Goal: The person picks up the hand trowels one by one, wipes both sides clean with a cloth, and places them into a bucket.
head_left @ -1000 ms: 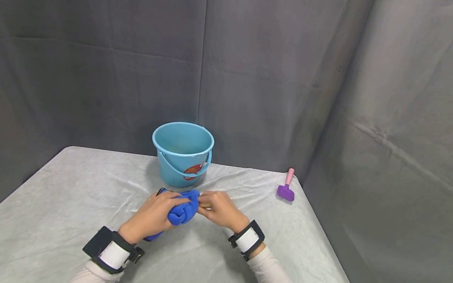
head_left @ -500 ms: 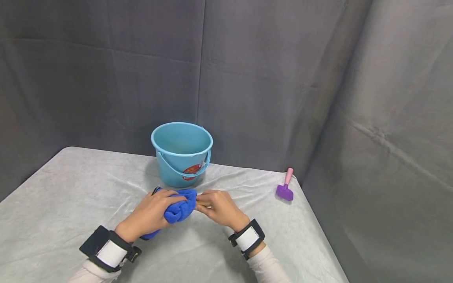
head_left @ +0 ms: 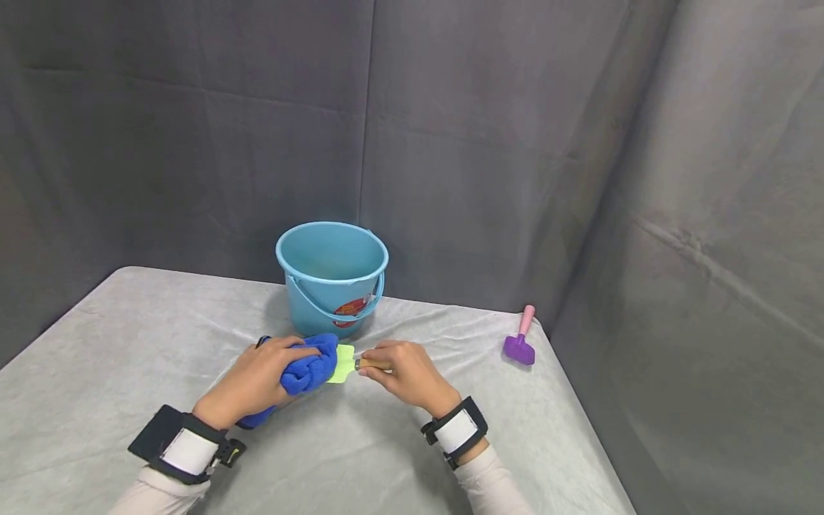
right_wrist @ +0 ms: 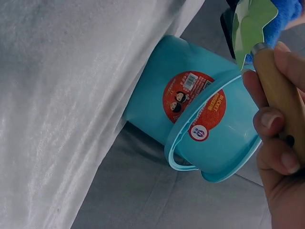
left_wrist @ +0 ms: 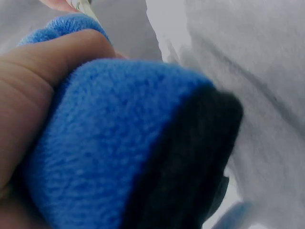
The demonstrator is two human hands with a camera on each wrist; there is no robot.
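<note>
My left hand [head_left: 254, 375] grips a bunched blue towel [head_left: 310, 368], fingers over its top. In the left wrist view the towel [left_wrist: 105, 138] fills the middle, fuzzy with a black edge. My right hand [head_left: 408, 372] holds a small shovel by its wooden handle [right_wrist: 276, 86], fingers curled round it. The shovel's light green blade [head_left: 344, 363] points left, its far part hidden by the towel. Seen from the right wrist, the blade [right_wrist: 250, 26] has a wavy edge and overlaps the towel. Both hands are in front of the bucket.
A light blue bucket [head_left: 322, 307] with a red label stands behind the hands, its handle hanging down in front. A purple shovel [head_left: 519, 350] with a pink handle lies at the right back edge of the white-covered table [head_left: 161, 322]. Grey curtains [head_left: 483, 157] enclose the back and right.
My left hand has moved left with the towel, away from my right hand. The green blade, hidden before, now shows between them. My right hand has shifted slightly right.
</note>
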